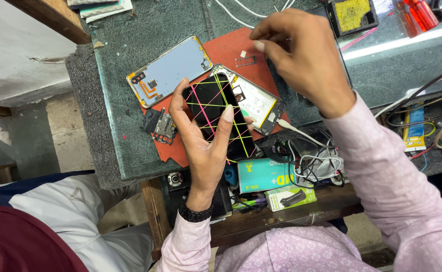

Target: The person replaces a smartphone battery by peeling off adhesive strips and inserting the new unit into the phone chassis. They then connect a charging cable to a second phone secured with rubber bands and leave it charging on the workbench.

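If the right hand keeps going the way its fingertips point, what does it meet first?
The right hand points left and slightly down, pinched. The first thing in line looks like the small metal tray on the red mat, though height above it is unclear.

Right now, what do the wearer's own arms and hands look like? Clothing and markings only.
Both arms wear long, pale pink shirt sleeves with a fine print, buttoned cuffs at the wrists. The left hand is bare, with a black beaded band at the wrist. The right hand is bare: no glove, ring or watch visible. Fingers uncovered.
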